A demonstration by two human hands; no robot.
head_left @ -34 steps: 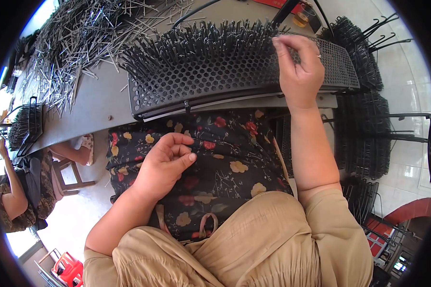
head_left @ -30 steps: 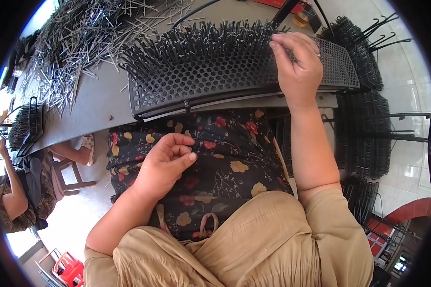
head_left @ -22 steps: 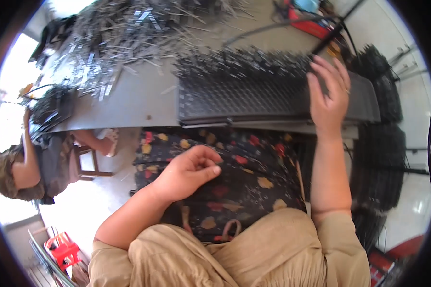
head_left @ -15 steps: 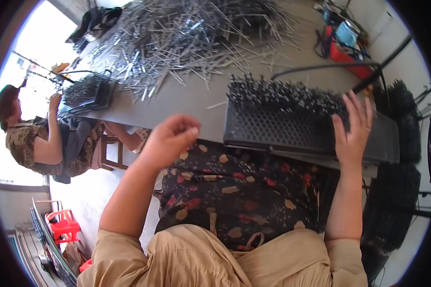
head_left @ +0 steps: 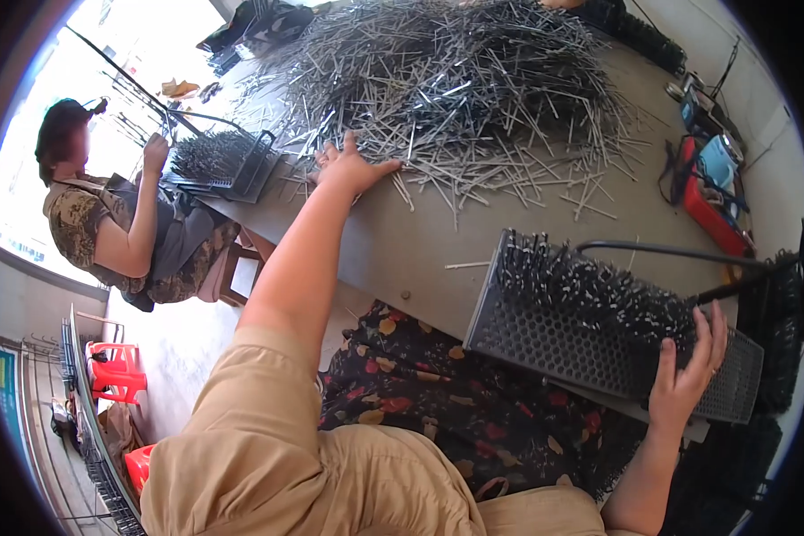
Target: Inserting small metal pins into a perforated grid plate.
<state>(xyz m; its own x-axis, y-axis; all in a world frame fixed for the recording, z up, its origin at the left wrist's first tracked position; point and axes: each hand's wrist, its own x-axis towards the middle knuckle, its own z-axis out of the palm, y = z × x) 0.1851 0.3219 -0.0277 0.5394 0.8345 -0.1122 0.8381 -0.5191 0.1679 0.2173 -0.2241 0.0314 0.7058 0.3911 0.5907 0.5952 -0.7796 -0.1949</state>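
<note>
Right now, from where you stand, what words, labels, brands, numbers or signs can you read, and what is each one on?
None can be read.
Teal panel at the left edge: pale marks, too small and blurred to make out.
Red box at the right: no lettering I can make out.
Black perforated tray and heap of thin strips: no lettering visible.

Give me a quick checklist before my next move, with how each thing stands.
1. Left hand open at the near edge of the metal strip pile: ok.
2. Left fingertips gripping a strip: cannot tell.
3. Right hand at the black perforated rack: ok.
4. Stray strips off the bare tabletop: not ok, one lies left of the rack.
5. Co-worker's raised hand apart from yours: ok.
</note>
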